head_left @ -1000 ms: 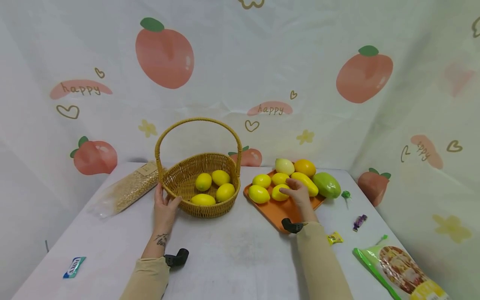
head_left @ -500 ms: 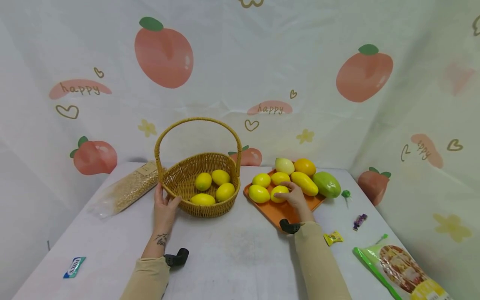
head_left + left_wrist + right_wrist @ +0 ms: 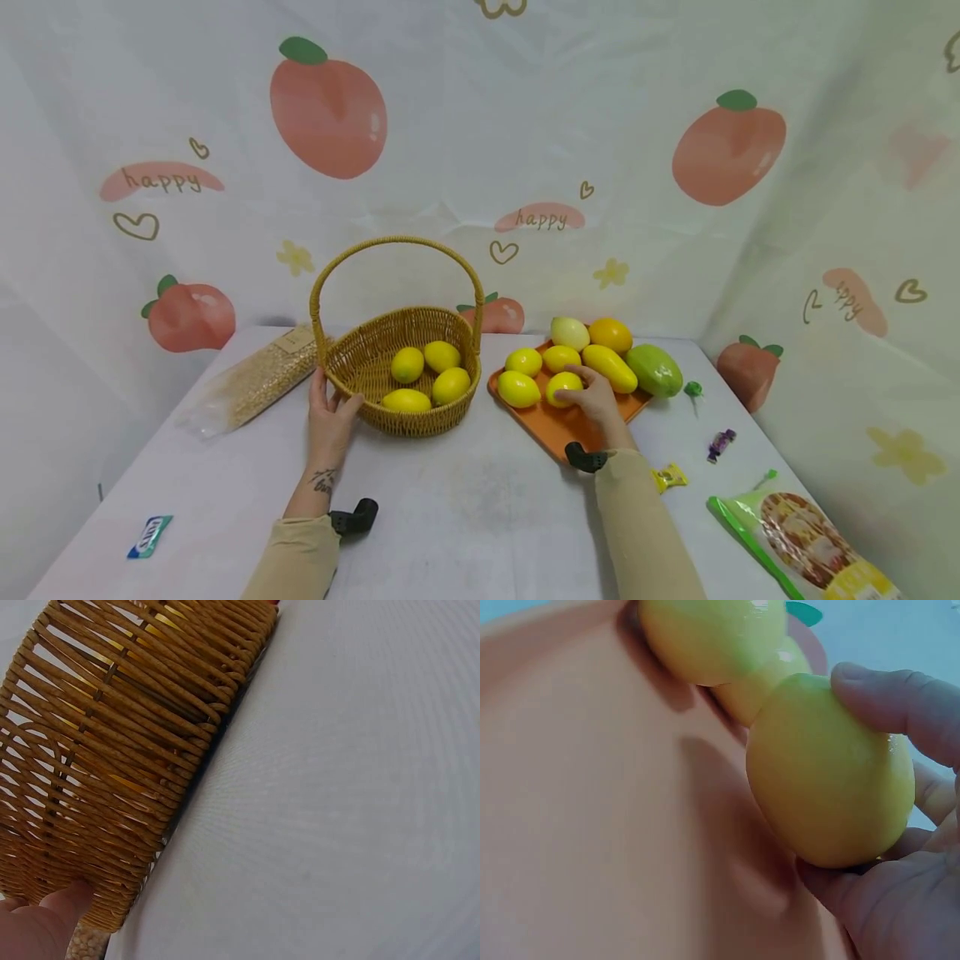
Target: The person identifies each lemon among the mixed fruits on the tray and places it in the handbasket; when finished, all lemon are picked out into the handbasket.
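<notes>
The right hand (image 3: 596,402) hides part of the orange tray (image 3: 558,425); the blue packet's (image 3: 150,535) print seems unreadable.

I see a white tabletop (image 3: 465,500) carrying a wicker basket (image 3: 375,367) centre-left, an orange tray (image 3: 558,425) to its right, a grain bag (image 3: 258,379) far left, a snack packet (image 3: 806,537) near right, and small sweets (image 3: 720,443) scattered between.
</notes>
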A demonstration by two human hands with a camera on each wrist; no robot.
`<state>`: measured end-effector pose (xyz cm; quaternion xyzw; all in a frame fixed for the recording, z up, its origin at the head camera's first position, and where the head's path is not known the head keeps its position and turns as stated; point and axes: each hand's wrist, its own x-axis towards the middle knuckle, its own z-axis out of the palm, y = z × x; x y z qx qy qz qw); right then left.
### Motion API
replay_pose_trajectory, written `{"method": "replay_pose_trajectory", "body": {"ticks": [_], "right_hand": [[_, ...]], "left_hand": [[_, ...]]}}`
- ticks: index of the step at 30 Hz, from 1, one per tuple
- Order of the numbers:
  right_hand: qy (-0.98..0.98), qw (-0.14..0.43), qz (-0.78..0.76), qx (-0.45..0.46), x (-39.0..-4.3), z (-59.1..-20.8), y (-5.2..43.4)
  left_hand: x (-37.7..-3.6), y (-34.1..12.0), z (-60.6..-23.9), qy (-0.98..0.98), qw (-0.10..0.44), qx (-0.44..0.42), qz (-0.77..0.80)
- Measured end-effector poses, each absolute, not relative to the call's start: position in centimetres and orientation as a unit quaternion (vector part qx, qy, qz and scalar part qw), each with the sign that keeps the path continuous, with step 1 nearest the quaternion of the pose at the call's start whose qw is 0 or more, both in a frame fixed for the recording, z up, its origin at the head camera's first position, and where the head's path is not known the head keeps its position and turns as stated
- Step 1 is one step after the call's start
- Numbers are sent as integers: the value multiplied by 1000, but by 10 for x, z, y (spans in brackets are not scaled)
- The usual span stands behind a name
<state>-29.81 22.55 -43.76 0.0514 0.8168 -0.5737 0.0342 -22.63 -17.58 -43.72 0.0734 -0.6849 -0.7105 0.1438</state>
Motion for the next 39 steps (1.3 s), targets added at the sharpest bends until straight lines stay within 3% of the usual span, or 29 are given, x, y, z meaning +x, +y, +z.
{"method": "replay_pose_trajectory", "body": {"ticks": [9,14,29,39], "right_hand": [[729,30,-682,43,-283,-415,223],[701,41,-712,-27,-275,-402,201],[612,117,-755,-204,-270,-371,79],[614,137,-755,-184,-292,-363,10]], "left_hand": [[-228,-176,-435,-690,150,71,-704],[-227,-178,-435,-682,137,77,-714],[-228,-177,-437,-684,148,79,-710],[-229,-176,-436,-678,151,77,-716]]}}
